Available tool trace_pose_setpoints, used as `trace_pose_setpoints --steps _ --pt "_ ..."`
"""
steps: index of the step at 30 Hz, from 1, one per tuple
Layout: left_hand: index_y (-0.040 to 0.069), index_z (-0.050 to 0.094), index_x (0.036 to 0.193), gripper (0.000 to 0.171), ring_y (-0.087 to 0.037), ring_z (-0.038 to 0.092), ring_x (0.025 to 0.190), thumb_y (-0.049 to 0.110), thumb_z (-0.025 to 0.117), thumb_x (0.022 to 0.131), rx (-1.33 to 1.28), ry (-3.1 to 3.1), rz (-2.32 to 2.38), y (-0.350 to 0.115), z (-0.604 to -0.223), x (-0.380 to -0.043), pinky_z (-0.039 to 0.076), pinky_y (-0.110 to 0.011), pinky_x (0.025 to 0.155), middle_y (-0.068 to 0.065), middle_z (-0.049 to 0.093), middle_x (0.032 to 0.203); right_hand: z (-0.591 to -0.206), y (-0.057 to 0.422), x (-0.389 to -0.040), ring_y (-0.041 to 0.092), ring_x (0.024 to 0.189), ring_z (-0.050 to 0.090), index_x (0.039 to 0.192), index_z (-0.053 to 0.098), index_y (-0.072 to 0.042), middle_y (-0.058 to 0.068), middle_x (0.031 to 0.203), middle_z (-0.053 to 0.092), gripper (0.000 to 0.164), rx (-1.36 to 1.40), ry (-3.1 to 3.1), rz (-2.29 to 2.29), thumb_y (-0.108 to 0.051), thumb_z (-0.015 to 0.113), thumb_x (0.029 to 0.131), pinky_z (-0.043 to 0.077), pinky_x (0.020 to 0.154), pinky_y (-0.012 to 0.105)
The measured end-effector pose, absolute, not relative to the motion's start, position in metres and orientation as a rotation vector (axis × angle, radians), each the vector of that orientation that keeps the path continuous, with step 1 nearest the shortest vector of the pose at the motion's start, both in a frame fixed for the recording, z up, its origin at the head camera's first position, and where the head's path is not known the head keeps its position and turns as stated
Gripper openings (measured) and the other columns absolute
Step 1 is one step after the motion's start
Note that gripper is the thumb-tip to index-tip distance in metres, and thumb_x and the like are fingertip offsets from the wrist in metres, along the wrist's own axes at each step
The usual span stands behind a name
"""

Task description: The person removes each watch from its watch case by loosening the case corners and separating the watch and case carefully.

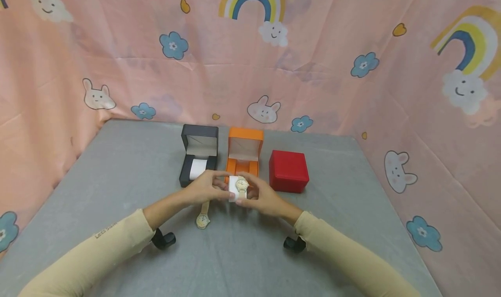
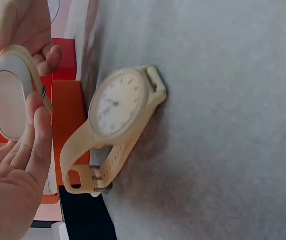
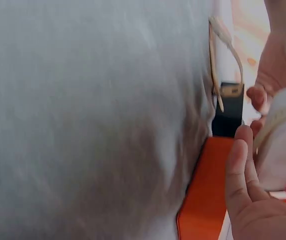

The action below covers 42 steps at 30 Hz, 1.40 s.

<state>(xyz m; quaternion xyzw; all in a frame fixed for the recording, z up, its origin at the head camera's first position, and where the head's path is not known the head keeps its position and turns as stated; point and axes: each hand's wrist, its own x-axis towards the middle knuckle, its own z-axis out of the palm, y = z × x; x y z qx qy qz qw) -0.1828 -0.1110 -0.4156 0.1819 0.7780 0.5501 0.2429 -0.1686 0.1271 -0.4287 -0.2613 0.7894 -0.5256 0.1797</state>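
Observation:
Both hands hold a white watch cushion (image 1: 232, 188) with a cream wristwatch (image 1: 242, 185) strapped round it, its dial turned up toward the head camera. My left hand (image 1: 204, 188) grips the cushion's left end between thumb and fingers. From the other side, my right hand (image 1: 267, 198) pinches it, thumb at the near edge. In the left wrist view the pale flat end of the cushion (image 2: 7, 102) faces out, and the strap buckle shows near the fingers. A second cream watch (image 2: 118, 104) lies on the table just below my left hand, its strap buckled in a loop.
Behind the hands stand an open black watch box (image 1: 200, 134) with a white cushion (image 1: 198, 168) inside and an open orange box (image 1: 245, 134), partly covered by the hands. A closed red box (image 1: 288, 171) sits to the right. Grey cloth covers the table (image 1: 242, 262); a printed curtain (image 1: 219, 79) hangs behind.

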Motion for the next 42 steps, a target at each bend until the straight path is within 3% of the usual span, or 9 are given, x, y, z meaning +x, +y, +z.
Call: trace_pose_setpoints --steps 9,18,29,33,38,42 --pt "-0.01 0.038 0.15 0.08 -0.028 0.075 0.088 0.015 0.078 0.085 0.549 2.172 1.465 -0.112 -0.414 -0.184 0.062 -0.037 0.075 -0.017 0.075 0.105 -0.422 0.117 -0.164 0.019 0.092 0.063 0.154 0.035 -0.005 0.018 0.13 0.054 0.075 -0.728 2.215 -1.529 -0.004 0.071 0.089 0.058 0.079 0.021" --pt "-0.011 0.037 0.151 0.078 -0.017 0.074 0.085 0.013 0.076 0.087 0.604 2.139 1.471 -0.115 -0.411 -0.186 0.061 -0.033 0.076 -0.021 0.073 0.11 -0.417 0.119 -0.167 0.02 0.096 0.064 0.156 0.032 -0.005 0.021 0.135 0.053 0.078 -0.75 2.187 -1.527 0.0 0.069 0.087 0.06 0.084 0.026" --pt "-0.004 0.036 0.153 0.08 -0.024 0.075 0.1 0.012 0.077 0.086 0.59 2.11 1.494 -0.117 -0.406 -0.188 0.061 -0.032 0.08 -0.026 0.068 0.125 -0.414 0.125 -0.173 0.03 0.097 0.067 0.157 0.033 -0.011 0.017 0.147 0.046 0.081 -0.78 2.111 -1.559 0.005 0.069 0.086 0.06 0.083 0.027" --pt "-0.002 0.037 0.154 0.08 -0.025 0.074 0.101 0.012 0.077 0.087 0.608 2.107 1.493 -0.118 -0.405 -0.189 0.061 -0.032 0.081 -0.026 0.068 0.126 -0.415 0.126 -0.175 0.032 0.108 0.063 0.158 0.031 -0.012 0.016 0.151 0.043 0.082 -0.785 2.074 -1.582 0.007 0.068 0.087 0.06 0.085 0.029" --pt "-0.001 0.035 0.155 0.081 -0.023 0.075 0.099 0.013 0.077 0.087 0.622 2.111 1.486 -0.12 -0.404 -0.19 0.06 -0.031 0.083 -0.026 0.067 0.129 -0.415 0.127 -0.176 0.028 0.131 0.046 0.159 0.029 -0.023 0.007 0.158 0.036 0.086 -0.726 2.076 -1.579 0.001 0.071 0.088 0.06 0.088 0.033" --pt "-0.001 0.034 0.156 0.083 -0.021 0.075 0.096 0.014 0.077 0.086 0.612 2.119 1.465 -0.12 -0.402 -0.19 0.059 -0.03 0.083 -0.027 0.064 0.134 -0.414 0.128 -0.176 0.029 0.14 0.036 0.16 0.028 -0.026 0.003 0.163 0.03 0.087 -0.698 2.062 -1.58 -0.001 0.072 0.089 0.06 0.09 0.034"
